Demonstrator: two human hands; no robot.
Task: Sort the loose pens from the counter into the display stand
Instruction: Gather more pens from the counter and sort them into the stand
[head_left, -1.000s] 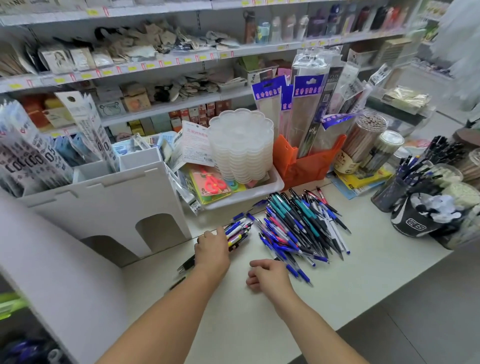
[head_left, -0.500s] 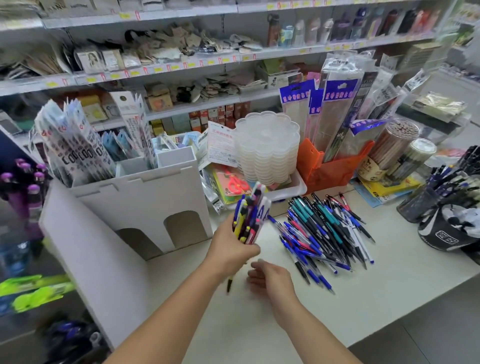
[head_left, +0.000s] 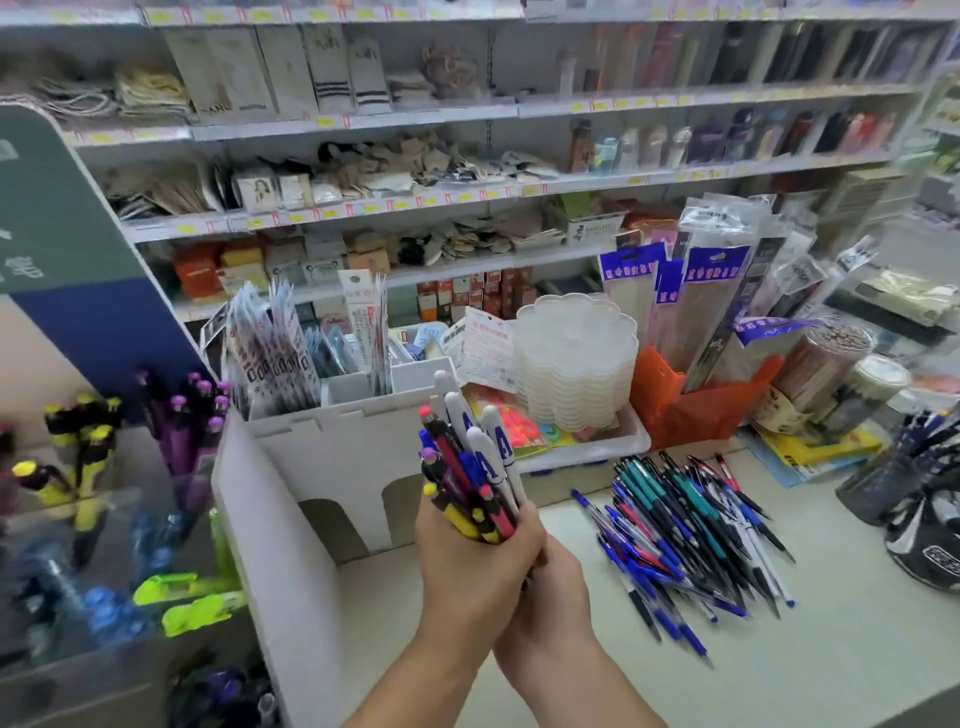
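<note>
left hand (head_left: 470, 577) grips pen bundle (head_left: 470, 478) upright, beside stand edge (head_left: 270, 545).

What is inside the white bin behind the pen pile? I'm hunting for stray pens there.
The white bin shows stacked clear plastic trays and colourful packets. No pens visible; whatever lies beneath them is covered.

A large blue "A" is printed on each of the white pens (head_left: 491, 447) in the gripped bunch, the packets (head_left: 270, 358) standing in the white stand show what looks like "00", and the shelf price tags, hanging blue header cards and white leaflet are too blurred to read.
</note>
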